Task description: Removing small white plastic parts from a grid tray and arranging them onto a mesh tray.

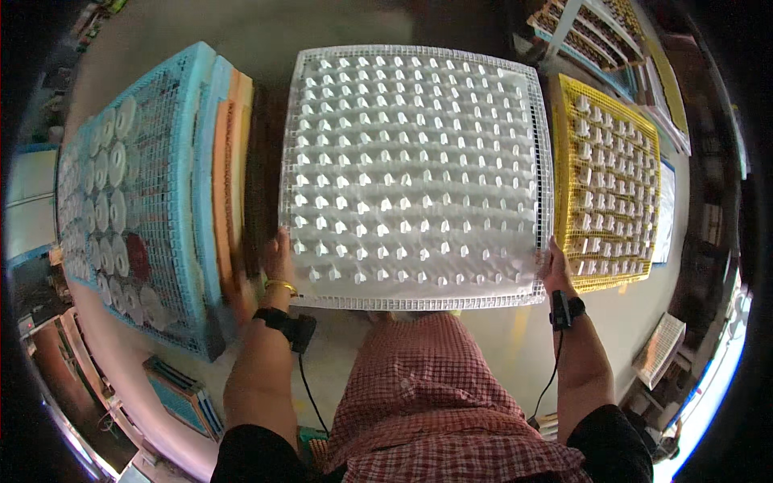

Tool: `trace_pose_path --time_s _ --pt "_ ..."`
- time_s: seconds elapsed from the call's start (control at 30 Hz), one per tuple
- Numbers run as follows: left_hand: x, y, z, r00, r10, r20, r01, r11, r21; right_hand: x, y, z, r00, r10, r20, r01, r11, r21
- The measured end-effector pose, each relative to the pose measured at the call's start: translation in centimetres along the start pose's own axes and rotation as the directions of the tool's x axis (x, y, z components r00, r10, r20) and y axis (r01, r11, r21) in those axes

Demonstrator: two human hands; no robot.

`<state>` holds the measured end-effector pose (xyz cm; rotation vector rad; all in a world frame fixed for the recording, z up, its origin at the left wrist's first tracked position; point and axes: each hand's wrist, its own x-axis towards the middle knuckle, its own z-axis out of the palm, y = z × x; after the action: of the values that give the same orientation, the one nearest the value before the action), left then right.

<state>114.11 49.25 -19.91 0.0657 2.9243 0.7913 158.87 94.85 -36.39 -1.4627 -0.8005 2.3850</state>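
Note:
Between my two hands is a large white plastic tray (pixel 419 304) with a grid rim, held out in front of my body. A white sheet lines it, and rows of small white pieces (pixel 386 179) stand on the sheet, several to a row. My left hand (pixel 278 262) is closed on the tray's left edge near the front corner. My right hand (pixel 555 267) grips the right edge at about the same height. The fingers of both hands are partly hidden by the tray's sides. Each wrist wears a black strapped device with a cable.
To the left rises a stack of trays topped by a blue mesh tray (pixel 181 201) bearing white round pieces. On the right, a yellow mesh tray (pixel 564 185) carries rows of small white pieces. A rack (pixel 568 28) stands at the far right. Another pale tray (pixel 660 350) lies lower right.

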Motion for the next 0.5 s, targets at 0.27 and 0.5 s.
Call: trace_pose_path --time_s 0.27,0.5 --pt "-2.4 -1.1 -3.0 0.964 -0.098 0.246 0.092 0.995 0.035 -4.1 1.2 1.3 0.989 0.096 -0.108 -0.091 0.995 0.049" --pt "1.5 -4.4 -7.5 0.766 -0.171 0.620 0.254 0.966 -0.047 -5.1 2.4 4.8 0.991 0.064 -0.114 -0.063 0.998 0.019"
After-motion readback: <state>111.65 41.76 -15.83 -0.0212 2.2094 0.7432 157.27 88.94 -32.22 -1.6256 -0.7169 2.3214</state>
